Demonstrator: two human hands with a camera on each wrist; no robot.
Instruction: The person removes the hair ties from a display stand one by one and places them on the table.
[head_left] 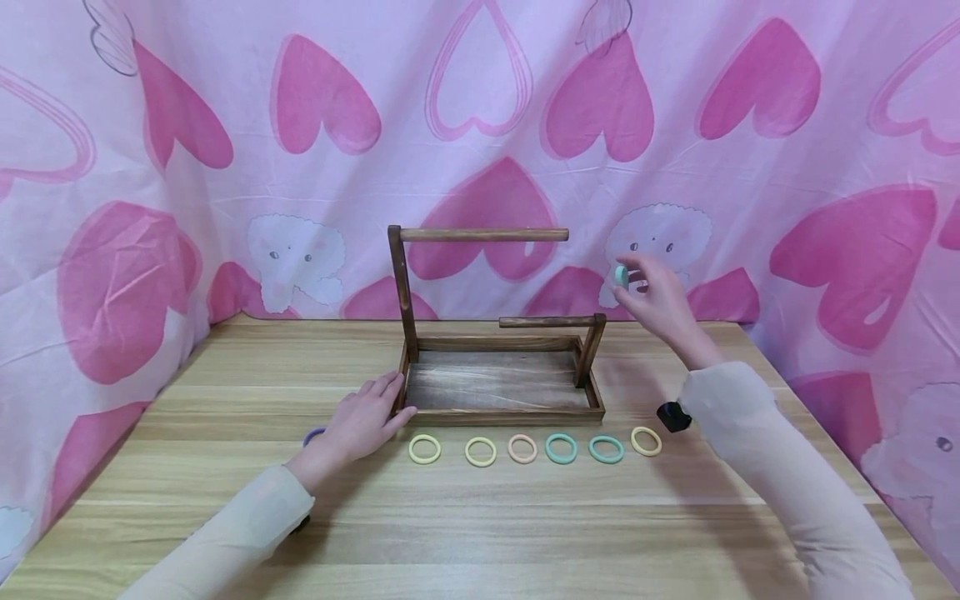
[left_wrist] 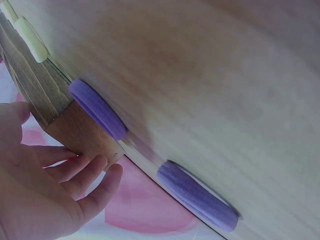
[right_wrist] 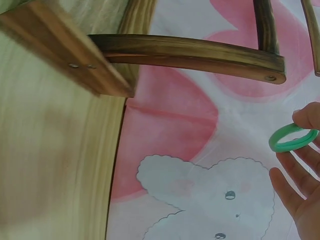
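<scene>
A mint green hair tie (head_left: pixel 621 277) is pinched between the thumb and fingers of my right hand (head_left: pixel 660 304), raised to the right of a wooden stand (head_left: pixel 506 415). The stand has a shallow tray base, a tall post with a long upper bar (head_left: pixel 487 235) at left, and a short post with a lower bar (head_left: pixel 547 322) at right. My left hand (head_left: pixel 363 419) rests at the tray's left end, fingers extended along its side. In the left wrist view, two purple hair ties, one nearer (left_wrist: pixel 197 196) and one farther (left_wrist: pixel 97 110), lie near that hand.
In front of the stand, several hair ties lie in a row on the wooden table (head_left: pixel 480 533): yellow (head_left: pixel 424 449), pink (head_left: pixel 522 448), green (head_left: pixel 561 448) and others. A pink heart-print curtain (head_left: pixel 465 183) hangs behind the table and along its sides.
</scene>
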